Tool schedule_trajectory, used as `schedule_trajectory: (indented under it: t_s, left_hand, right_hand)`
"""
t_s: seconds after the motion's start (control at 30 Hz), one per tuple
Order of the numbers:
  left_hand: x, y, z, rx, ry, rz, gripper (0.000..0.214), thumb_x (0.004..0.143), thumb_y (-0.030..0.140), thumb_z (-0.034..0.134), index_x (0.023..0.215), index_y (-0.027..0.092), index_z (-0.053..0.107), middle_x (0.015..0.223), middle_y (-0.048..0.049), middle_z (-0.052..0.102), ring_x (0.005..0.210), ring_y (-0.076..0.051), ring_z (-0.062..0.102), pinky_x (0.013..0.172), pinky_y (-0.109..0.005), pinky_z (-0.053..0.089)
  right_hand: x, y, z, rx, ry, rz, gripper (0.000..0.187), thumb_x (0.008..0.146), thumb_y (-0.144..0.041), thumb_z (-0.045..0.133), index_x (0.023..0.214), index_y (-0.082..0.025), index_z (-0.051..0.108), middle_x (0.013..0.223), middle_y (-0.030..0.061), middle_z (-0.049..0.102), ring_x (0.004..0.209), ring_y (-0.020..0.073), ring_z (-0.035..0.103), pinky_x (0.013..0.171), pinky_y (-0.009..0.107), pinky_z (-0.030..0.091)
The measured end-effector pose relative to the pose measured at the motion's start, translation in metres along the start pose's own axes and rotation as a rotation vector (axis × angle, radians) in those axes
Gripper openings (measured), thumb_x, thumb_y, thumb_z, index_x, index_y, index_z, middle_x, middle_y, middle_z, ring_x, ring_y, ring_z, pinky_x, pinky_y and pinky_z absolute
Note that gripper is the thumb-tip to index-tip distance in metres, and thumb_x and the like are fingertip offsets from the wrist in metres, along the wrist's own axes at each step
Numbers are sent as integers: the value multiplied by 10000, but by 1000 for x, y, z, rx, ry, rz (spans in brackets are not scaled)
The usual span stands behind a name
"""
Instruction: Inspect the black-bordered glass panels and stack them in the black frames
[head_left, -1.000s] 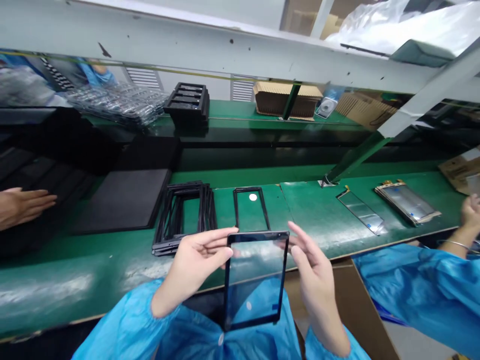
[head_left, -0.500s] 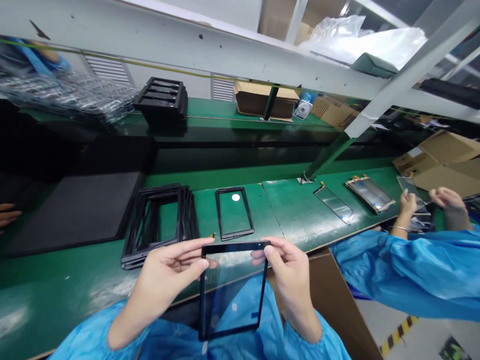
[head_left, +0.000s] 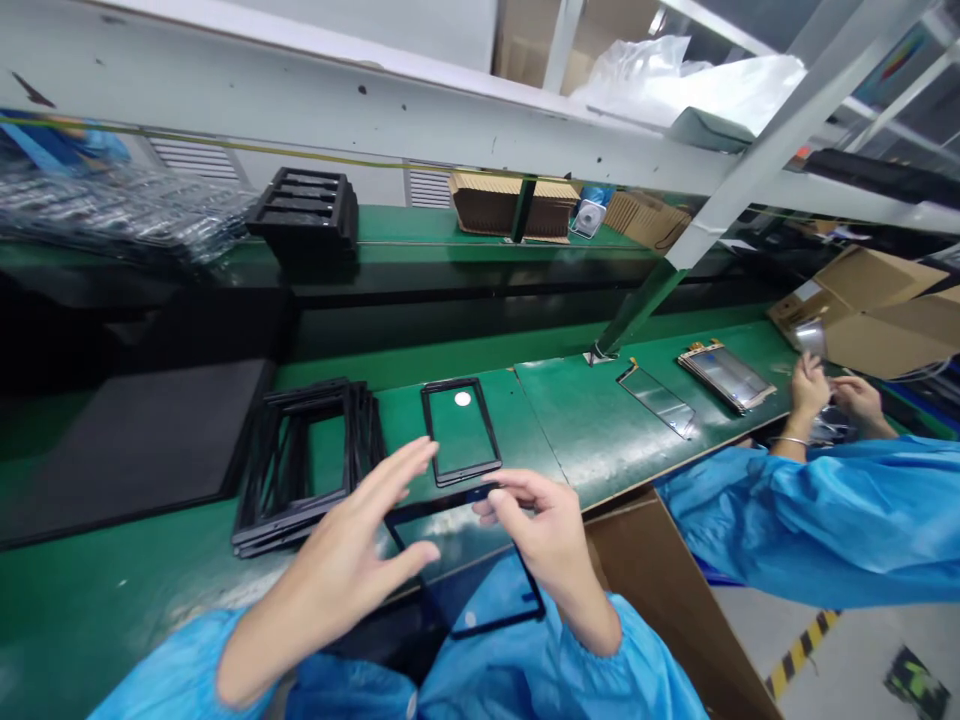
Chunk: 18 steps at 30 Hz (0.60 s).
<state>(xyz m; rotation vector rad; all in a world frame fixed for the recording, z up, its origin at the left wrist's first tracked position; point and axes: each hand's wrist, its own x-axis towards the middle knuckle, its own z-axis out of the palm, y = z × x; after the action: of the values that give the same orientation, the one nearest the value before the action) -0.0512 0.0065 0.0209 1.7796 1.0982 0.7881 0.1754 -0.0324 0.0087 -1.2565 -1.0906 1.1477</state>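
A clear panel with a black border (head_left: 499, 627) is tilted over my lap, near the bench edge. My right hand (head_left: 551, 530) pinches its upper right corner between thumb and fingers. My left hand (head_left: 341, 550) is at the panel's left side, with thumb and fingers spread apart and not gripping it. Just beyond my hands, a black rectangular frame (head_left: 491, 430) lies on the green bench, with a white round spot showing inside it. To the left is a stack of similar black frames (head_left: 358, 430), slightly uneven.
A thin clear panel (head_left: 660, 402) with an orange tab and a stack of panels (head_left: 731, 378) lie to the right. Farther right, a co-worker's hands (head_left: 808, 388) work near an opened cardboard box (head_left: 870, 290). Dark flat sheets (head_left: 165, 430) cover the left side. A green-and-white post (head_left: 637, 305) rises behind.
My left hand has let go of the bordered panel and opened. The panel has tilted, still in my right hand. The camera view has shifted slightly. The co-worker's hands have come closer together.
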Motion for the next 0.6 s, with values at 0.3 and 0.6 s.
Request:
schedule_trajectory:
  t_s: [0.3, 0.6]
  left_hand:
    - [-10, 16, -1, -371, -116, -312, 534, 1014, 455, 649, 1495, 282, 496, 1119, -114, 843, 729, -215, 807, 523, -231, 568]
    - [-21, 17, 16, -457, 215, -350, 562, 925, 533, 755, 1335, 254, 493, 995, -105, 859, 622, -208, 767, 484, -246, 538]
  right_hand:
    - [-1, 6, -48, 80, -136, 248, 490, 898, -684, 722, 972, -214, 836, 977, 123, 867, 871, 301, 833, 832, 446, 650]
    - [-15, 10, -45, 172, 218, 270, 469, 827, -679, 800, 751, -217, 778, 671, 118, 809, 584, 326, 777, 598, 418, 624]
